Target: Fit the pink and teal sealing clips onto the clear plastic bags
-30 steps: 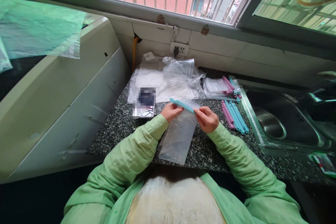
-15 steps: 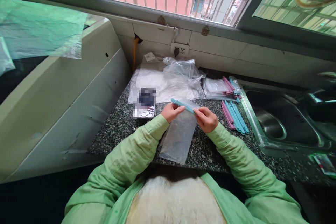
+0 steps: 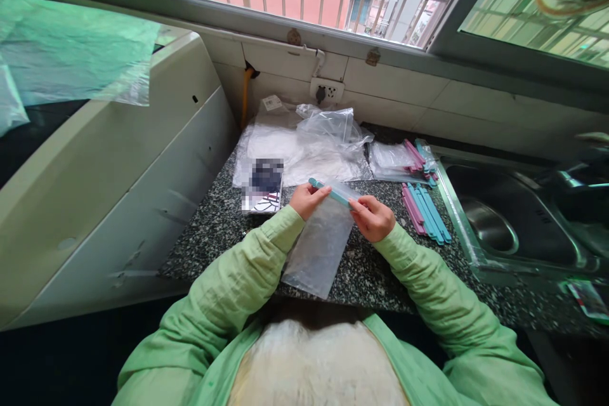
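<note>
**Teal clip sits across the bag mouth, one hand on each end**

Teal plastic is the thing to watch here. The clip (image 3: 332,192) runs left to right across the top of the clear bag (image 3: 318,247), tilted so its left end is a bit farther from you and its right end nearer. Your left hand (image 3: 306,200) has its fingers pinched on the left end, and your right hand (image 3: 373,217) has its fingers closed on the right end, so the clip's long axis lies straight between your two hands. Neither hand is nearer than the other; both are touching it.

The bag hangs down from the clip toward you, its lower edge reaching the front edge of the table (image 3: 214,228).

Off to your right, well apart from the hands, more pink and teal clips (image 3: 425,211) lie loose next to the sink (image 3: 499,222). Behind the hands there's a heap of spare bags (image 3: 314,149).
</note>
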The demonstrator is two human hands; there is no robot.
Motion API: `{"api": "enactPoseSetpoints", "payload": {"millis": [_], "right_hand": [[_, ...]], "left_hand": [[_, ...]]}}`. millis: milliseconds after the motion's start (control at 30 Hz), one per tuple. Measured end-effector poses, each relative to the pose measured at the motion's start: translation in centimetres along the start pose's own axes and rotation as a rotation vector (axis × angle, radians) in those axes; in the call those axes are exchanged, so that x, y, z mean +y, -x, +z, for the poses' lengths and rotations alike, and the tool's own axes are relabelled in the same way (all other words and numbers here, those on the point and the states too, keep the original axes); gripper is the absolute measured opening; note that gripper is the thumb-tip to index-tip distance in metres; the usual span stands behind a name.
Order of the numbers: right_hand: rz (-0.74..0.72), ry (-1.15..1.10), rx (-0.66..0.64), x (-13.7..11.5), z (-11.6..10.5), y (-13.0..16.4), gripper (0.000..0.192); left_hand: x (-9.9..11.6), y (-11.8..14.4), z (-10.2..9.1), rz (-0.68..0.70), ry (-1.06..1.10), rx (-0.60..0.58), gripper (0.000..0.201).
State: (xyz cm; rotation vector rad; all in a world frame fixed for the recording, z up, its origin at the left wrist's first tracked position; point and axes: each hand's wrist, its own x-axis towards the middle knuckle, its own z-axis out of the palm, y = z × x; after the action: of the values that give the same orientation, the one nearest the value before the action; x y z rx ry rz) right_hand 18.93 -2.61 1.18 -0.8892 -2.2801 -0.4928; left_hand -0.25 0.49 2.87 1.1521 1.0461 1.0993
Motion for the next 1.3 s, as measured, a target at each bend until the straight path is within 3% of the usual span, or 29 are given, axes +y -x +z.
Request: {"api": "enactPoseSetpoints", "payload": {"millis": [133, 267, 367, 467, 567, 633, 833, 1067, 1300], "right_hand": [[0.100, -0.109, 0.025, 0.2, -0.4, 0.1, 0.029], [0.435, -0.399, 0.030, 0.6, -0.9, -0.1, 0.039], [0.674, -0.733, -0.104, 0.8, -1.0, -0.3, 0.051], [0.808, -1.043, -0.332, 0.8, -0.7, -0.5, 0.060], [0.888, -1.179, -0.510, 0.4, -0.6, -0.8, 0.054], [0.940, -1.189, -0.537, 0.1, -0.6, -0.9, 0.049], [0.987, -1.157, -0.564, -0.4, -0.6, -0.9, 0.045], [0.915, -1.089, -0.489, -0.7, -0.7, -0.9, 0.038], [0.899, -1.044, -0.473, -0.7, -0.4, -0.6, 0.037]], "left_hand": [[0.1, 0.1, -0.1, 0.027, -0.003, -0.082, 0.041], [0.1, 0.4, 0.0, 0.047, -0.024, -0.218, 0.042], [0.0, 0.7, 0.2, 0.058, -0.029, -0.336, 0.042], [0.0, 1.0, 0.4, 0.055, -0.020, -0.404, 0.043], [-0.1, 1.1, 0.4, 0.037, -0.015, -0.440, 0.044], [-0.2, 1.1, 0.4, 0.028, -0.014, -0.452, 0.044], [-0.2, 1.1, 0.6, -0.009, -0.011, -0.457, 0.044], [-0.6, 0.9, 0.4, 0.023, -0.037, -0.431, 0.042], [-0.2, 0.8, 0.5, 0.020, -0.001, -0.310, 0.043]]}}
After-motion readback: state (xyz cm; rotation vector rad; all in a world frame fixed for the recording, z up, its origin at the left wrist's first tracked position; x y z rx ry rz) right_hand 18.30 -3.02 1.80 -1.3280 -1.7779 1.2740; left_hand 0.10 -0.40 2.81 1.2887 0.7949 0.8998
